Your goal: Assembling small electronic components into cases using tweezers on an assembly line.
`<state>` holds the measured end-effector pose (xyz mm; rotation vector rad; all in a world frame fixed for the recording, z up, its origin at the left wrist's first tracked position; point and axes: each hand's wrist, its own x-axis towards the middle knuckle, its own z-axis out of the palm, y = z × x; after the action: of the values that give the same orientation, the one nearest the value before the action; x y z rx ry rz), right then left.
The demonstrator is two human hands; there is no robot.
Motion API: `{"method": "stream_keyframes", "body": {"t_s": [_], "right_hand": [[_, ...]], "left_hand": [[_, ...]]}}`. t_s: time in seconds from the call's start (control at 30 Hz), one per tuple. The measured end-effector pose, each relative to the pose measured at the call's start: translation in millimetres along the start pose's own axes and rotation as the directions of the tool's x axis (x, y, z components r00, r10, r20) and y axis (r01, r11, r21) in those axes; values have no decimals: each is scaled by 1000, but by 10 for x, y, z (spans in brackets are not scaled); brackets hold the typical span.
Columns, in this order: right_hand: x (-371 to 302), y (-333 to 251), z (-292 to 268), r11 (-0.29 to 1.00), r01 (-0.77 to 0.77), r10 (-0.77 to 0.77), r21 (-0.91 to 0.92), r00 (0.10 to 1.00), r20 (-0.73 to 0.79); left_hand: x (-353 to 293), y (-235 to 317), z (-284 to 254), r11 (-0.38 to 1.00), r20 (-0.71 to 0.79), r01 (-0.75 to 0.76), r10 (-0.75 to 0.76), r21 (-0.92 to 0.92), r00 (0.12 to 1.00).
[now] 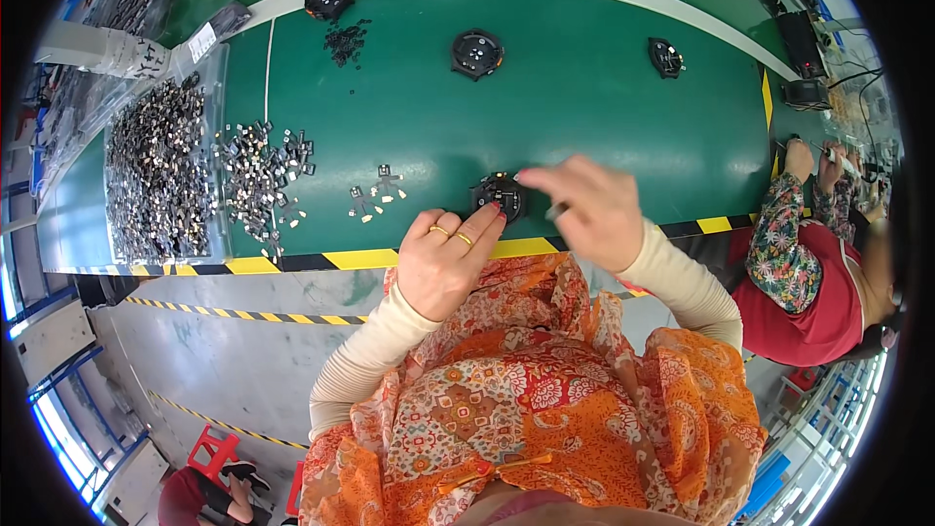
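Observation:
A round black watch-like housing [509,203] with small parts inside lies near the table's front edge. My left hand [443,258], with rings on two fingers, holds it down, its fingertips pressed on the lower side. My right hand [594,212] is somewhat blurred, its index finger stretched to the housing's upper right edge and the thumb apart below. Whether that fingertip touches a small gold-coloured tab there I cannot tell. Left of my hands lie two small black flex parts [389,181] with pale tabs. Farther left is a loose pile of similar parts [258,166].
A clear tray [216,224] full of small parts stands at the left. Tiny black pieces [345,42] lie farther back. Other round housings [477,54] sit on the green table [584,97], one at the right [666,57]. A co-worker in red [808,292] works at the right.

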<state>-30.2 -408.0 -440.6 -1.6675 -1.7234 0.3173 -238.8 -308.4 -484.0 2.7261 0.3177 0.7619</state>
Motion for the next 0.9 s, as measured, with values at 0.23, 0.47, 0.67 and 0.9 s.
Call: {"method": "stream_keyframes", "body": {"t_s": [0.23,0.47,0.67,0.9], "right_hand": [[-191,25,282,922,203,-162,-330,976,147],[-198,46,318,907,237,-198,-349,969,146],[-200,104,301,932,204,-165,-301,975,150],[-183,78,274,924,237,-188,-300,965,185]], "left_hand": [[17,4,11,1000,-6,-14,13,-19,1000],[3,-19,33,999,-16,-49,48,-24,999],[-19,-29,69,999,-23,-47,46,-26,999],[-34,-33,56,999,-11,-48,48,-23,999]]}}
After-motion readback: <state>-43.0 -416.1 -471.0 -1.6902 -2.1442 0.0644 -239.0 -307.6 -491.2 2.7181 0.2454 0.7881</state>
